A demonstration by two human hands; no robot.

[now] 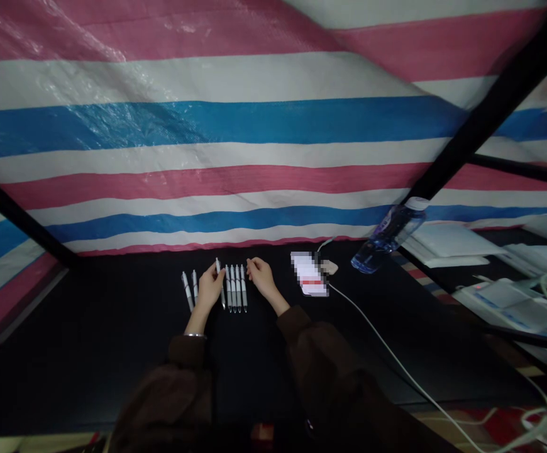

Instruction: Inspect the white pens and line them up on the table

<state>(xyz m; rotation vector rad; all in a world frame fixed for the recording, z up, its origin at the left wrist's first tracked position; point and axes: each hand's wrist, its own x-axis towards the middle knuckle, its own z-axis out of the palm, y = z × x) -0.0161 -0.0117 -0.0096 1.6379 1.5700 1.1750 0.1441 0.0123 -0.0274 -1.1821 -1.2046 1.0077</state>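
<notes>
A dark tabletop [127, 352] carries a row of white-and-grey retractable pens. My left hand [210, 286] closes on one upright-lying white pen [221, 290], whose tip end shows above my fingers. To its left lie two similar pens [190, 289], slightly fanned. My right hand [260, 278] rests with its fingers apart and holds nothing. Its fingertips are just right of several parallel pens [236, 289], and I cannot tell whether they touch the nearest one.
A blurred white card [309, 274] lies near a small beige item [330, 267] with a white cable [386, 355] running forward. A water bottle [389, 236] leans at the back right. Papers and white packets [447, 242] sit to the right. A striped tarpaulin [217, 138] hangs behind.
</notes>
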